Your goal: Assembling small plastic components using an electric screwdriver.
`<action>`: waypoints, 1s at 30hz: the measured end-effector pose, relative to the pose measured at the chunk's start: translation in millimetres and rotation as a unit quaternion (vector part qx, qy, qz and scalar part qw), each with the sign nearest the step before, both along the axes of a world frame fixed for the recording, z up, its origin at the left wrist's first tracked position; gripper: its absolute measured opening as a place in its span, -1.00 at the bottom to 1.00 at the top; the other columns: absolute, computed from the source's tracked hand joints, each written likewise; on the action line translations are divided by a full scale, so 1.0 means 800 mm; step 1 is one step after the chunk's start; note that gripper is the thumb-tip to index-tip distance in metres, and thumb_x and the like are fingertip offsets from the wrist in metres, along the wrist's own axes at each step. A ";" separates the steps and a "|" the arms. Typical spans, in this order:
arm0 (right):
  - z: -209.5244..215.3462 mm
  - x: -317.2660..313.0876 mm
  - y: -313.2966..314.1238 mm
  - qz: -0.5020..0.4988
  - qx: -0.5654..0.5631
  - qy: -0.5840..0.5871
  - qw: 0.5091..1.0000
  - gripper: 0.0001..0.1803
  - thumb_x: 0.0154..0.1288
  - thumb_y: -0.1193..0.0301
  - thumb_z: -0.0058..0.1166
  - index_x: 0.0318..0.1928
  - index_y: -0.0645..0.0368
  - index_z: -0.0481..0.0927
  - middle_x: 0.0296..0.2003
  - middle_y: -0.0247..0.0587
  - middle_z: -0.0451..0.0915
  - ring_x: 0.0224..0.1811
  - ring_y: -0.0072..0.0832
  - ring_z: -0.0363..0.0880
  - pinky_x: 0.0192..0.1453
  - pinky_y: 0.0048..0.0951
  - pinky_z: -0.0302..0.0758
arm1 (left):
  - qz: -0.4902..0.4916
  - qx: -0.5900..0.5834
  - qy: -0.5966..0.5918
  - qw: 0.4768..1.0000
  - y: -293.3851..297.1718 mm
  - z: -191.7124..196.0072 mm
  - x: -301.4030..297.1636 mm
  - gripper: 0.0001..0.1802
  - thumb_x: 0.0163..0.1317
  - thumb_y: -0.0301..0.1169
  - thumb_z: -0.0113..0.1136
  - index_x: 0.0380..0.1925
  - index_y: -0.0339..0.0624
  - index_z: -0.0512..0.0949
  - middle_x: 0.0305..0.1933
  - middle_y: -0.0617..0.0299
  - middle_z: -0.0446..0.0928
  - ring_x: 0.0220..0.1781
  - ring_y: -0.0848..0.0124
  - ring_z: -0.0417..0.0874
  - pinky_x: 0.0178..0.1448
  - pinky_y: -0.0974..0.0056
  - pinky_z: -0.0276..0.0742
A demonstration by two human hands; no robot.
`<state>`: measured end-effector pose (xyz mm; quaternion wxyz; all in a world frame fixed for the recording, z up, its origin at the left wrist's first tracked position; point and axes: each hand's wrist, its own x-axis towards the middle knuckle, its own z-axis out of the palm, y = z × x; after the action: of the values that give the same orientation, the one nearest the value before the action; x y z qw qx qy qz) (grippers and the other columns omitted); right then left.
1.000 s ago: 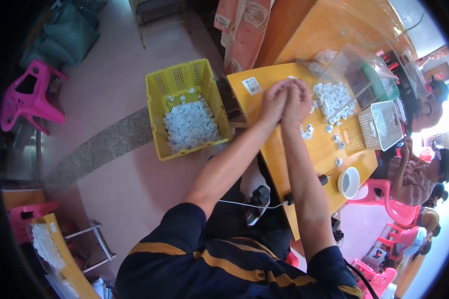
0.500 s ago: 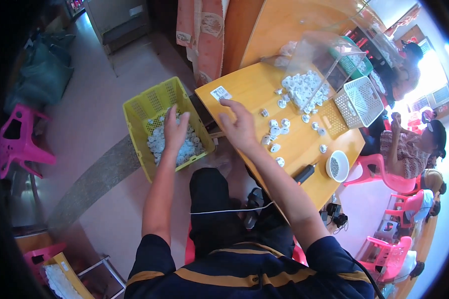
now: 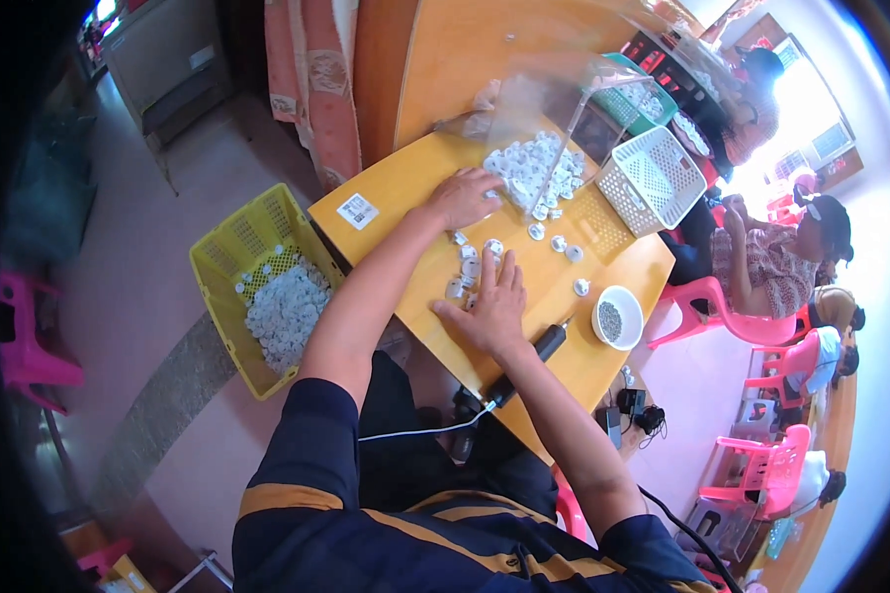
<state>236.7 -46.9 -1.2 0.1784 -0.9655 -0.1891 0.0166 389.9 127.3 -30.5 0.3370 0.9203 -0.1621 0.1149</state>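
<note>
My left hand [image 3: 462, 201] reaches over the wooden table [image 3: 386, 267], palm down, with its stretched fingers at the edge of a heap of small white plastic parts [image 3: 534, 170]. Nearer to me, my right hand [image 3: 491, 311] lies spread beside and partly over several loose white parts [image 3: 470, 265]; its palm side is hidden. Next to the right wrist rests a black electric screwdriver [image 3: 531, 366] with a white cord. A white bowl [image 3: 618, 316] holding small grey metal pieces, apparently screws, stands to the right.
On the floor at left is a yellow crate [image 3: 208, 287] partly filled with white parts. A clear plastic cover [image 3: 574, 99] stands over the heap. A white basket [image 3: 653, 178] and a green basket [image 3: 628, 84] sit at the far right. Other people sit beyond, near pink chairs [image 3: 707, 306].
Both hands have moved: the left from above the yellow crate to the heap on the table, the right down onto the loose parts. The view has shifted rightward.
</note>
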 end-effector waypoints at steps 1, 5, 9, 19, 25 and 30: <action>-0.003 0.002 0.001 -0.004 0.003 0.001 1.000 0.28 0.01 -0.24 0.37 0.57 0.12 0.03 0.52 0.42 -0.09 0.54 0.37 -0.06 0.52 0.26 0.03 | -0.006 -0.008 -0.007 1.000 -0.001 -0.001 0.002 -0.51 0.35 -0.13 0.11 0.14 -0.20 0.58 0.30 0.03 0.49 0.37 0.07 0.43 0.47 0.06 0.32; -0.021 0.015 0.008 -0.031 0.057 -0.049 0.997 0.14 0.13 -0.13 0.32 0.54 0.20 0.07 0.49 0.43 -0.03 0.52 0.32 0.01 0.53 0.21 0.03 | -0.054 0.020 -0.003 0.998 -0.006 0.000 -0.004 -0.56 0.40 -0.17 0.03 0.08 -0.25 0.61 0.23 0.02 0.56 0.35 0.09 0.46 0.45 0.06 0.33; -0.039 0.026 0.018 -0.068 0.172 -0.086 0.979 -0.05 0.25 0.10 0.25 0.49 0.29 0.12 0.46 0.45 0.05 0.52 0.28 0.03 0.55 0.15 0.01 | -0.090 -0.049 -0.016 0.995 0.001 -0.007 -0.045 -0.59 0.41 -0.24 -0.02 -0.02 -0.31 0.65 0.12 -0.04 0.62 0.27 0.08 0.53 0.41 0.07 0.37; -0.058 0.061 0.048 -0.105 0.316 -0.101 0.938 -0.46 0.37 0.35 0.03 0.32 0.24 0.39 0.26 0.17 0.43 0.34 0.05 0.36 0.44 -0.03 0.25 | 0.086 -0.377 0.020 0.922 -0.049 -0.013 -0.126 -0.54 0.54 -0.20 -0.13 0.03 -0.35 0.62 0.01 -0.03 0.69 0.12 0.22 0.67 0.24 0.20 0.54; -0.054 0.059 0.054 -0.173 0.418 -0.080 0.888 -0.61 0.39 0.34 0.06 0.17 0.20 0.55 0.01 0.02 0.62 0.09 -0.08 0.59 0.24 -0.16 0.48 | 0.117 -0.608 0.054 0.783 -0.077 -0.018 -0.128 -0.56 0.54 -0.22 -0.06 0.10 -0.40 0.57 0.01 0.06 0.65 0.04 0.31 0.65 0.17 0.27 0.56; -0.066 0.078 0.041 -0.202 0.569 -0.004 0.797 -0.64 0.40 0.35 0.16 0.12 0.25 0.58 -0.07 -0.09 0.69 -0.07 -0.34 0.67 0.05 -0.32 0.59 | 0.101 -0.709 0.110 0.690 -0.096 -0.009 -0.118 -0.62 0.47 -0.32 0.06 0.12 -0.40 0.55 -0.04 0.09 0.63 0.00 0.34 0.64 0.13 0.30 0.56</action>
<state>299.3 -13.9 -53.7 0.6937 -0.7067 0.0340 -0.1344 295.5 50.5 -37.4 0.8908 0.4249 0.0993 0.1269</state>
